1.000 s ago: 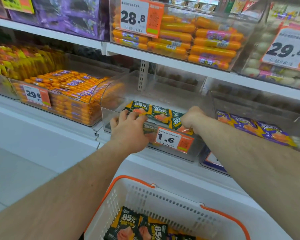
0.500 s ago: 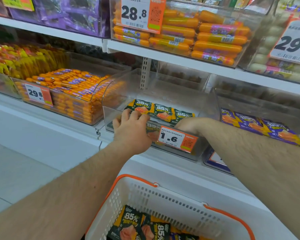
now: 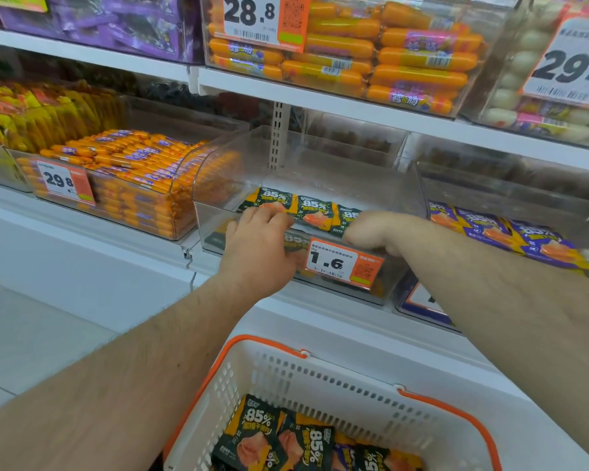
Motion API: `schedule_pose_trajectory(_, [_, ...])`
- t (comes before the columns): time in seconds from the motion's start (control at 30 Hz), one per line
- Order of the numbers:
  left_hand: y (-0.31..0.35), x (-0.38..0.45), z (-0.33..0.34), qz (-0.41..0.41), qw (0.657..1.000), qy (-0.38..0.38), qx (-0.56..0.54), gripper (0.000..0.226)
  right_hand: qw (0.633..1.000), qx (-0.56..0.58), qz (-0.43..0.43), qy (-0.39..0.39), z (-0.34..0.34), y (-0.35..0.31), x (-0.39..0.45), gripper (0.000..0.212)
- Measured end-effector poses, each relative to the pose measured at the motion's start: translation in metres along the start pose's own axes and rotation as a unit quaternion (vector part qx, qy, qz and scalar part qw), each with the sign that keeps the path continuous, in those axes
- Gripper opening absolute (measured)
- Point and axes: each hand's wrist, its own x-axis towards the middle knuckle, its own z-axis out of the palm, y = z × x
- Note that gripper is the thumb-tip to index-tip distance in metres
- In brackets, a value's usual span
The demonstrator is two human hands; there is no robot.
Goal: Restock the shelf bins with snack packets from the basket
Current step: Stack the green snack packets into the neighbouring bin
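Both your hands are at the clear bin on the middle shelf, the one with the 1.6 price tag on its front wall. Your left hand reaches over the near wall at the bin's left, fingers extended and laid on the leftmost of the dark green snack packets that lie in a row across the bin floor. It rests on that packet rather than curling round it. Your right hand comes in from the right and sits on the bin's front rim just above the price tag, bent at the wrist with its fingers dipping inside next to the rightmost packet of the row. Those fingers are hidden behind the hand, so you cannot tell whether they pinch a packet or hang loose.

The row of packets lies between your two hands, slightly farther in than both. More packets show through the front wall, lower in the bin behind your left hand.

The white basket with the orange rim is near, directly below your forearms, and more of the same packets lie flat in it.

To the right of the bin, a neighbouring bin holds purple packets. To the left, another holds orange sausages.
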Motion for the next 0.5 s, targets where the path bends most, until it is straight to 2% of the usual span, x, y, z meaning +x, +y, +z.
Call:
schedule_pose_trajectory(0.03, [0.003, 0.0, 0.0, 0.066, 0.996, 0.057, -0.034, 0.042, 0.996, 0.061, -0.008, 0.057, 0.0, -0.002, -0.006, 0.014])
schedule_pose_trajectory(0.07, [0.007, -0.002, 0.0, 0.124, 0.985, 0.105, -0.066, 0.034, 0.984, 0.089, -0.034, 0.153, 0.003, -0.004, -0.013, 0.013])
schedule_pose_trajectory(0.1, [0.012, -0.005, -0.002, 0.158, 0.976, 0.113, -0.097, 0.027, 0.952, 0.086, -0.083, 0.281, 0.009, -0.006, -0.023, 0.013])
schedule_pose_trajectory(0.13, [0.019, -0.009, -0.004, 0.157, 0.978, 0.062, -0.125, 0.018, 0.902, 0.088, -0.15, 0.395, 0.02, -0.006, -0.029, 0.013])
schedule_pose_trajectory(0.17, [0.022, -0.014, -0.004, 0.133, 0.982, -0.023, -0.13, 0.014, 0.844, 0.084, -0.228, 0.479, 0.033, -0.005, -0.039, 0.011])
schedule_pose_trajectory(0.2, [0.024, -0.018, -0.003, 0.104, 0.98, -0.127, -0.112, 0.019, 0.796, 0.083, -0.298, 0.521, 0.049, -0.002, -0.048, 0.008])
schedule_pose_trajectory(0.23, [0.023, -0.023, -0.001, 0.081, 0.966, -0.233, -0.081, 0.022, 0.766, 0.082, -0.351, 0.533, 0.069, 0.002, -0.056, 0.007])
schedule_pose_trajectory(0.27, [0.021, -0.028, 0.004, 0.064, 0.941, -0.328, -0.045, 0.016, 0.758, 0.084, -0.382, 0.523, 0.089, 0.009, -0.058, 0.007])
schedule_pose_trajectory(0.3, [0.018, -0.033, 0.008, 0.051, 0.914, -0.402, -0.015, 0.009, 0.771, 0.084, -0.393, 0.494, 0.111, 0.017, -0.059, 0.009])
schedule_pose_trajectory(0.33, [0.016, -0.038, 0.012, 0.042, 0.893, -0.449, 0.009, 0.012, 0.793, 0.085, -0.393, 0.458, 0.133, 0.025, -0.057, 0.011])
schedule_pose_trajectory(0.4, [0.011, -0.044, 0.023, 0.041, 0.875, -0.482, 0.027, 0.019, 0.857, 0.057, -0.362, 0.362, 0.179, 0.041, -0.053, 0.015])
schedule_pose_trajectory(0.47, [0.011, -0.049, 0.03, 0.063, 0.879, -0.472, 0.034, 0.021, 0.937, -0.009, -0.286, 0.198, 0.221, 0.058, -0.049, 0.016])
schedule_pose_trajectory(0.5, [0.011, -0.051, 0.033, 0.071, 0.88, -0.467, 0.038, 0.022, 0.963, -0.03, -0.244, 0.114, 0.241, 0.068, -0.047, 0.015])
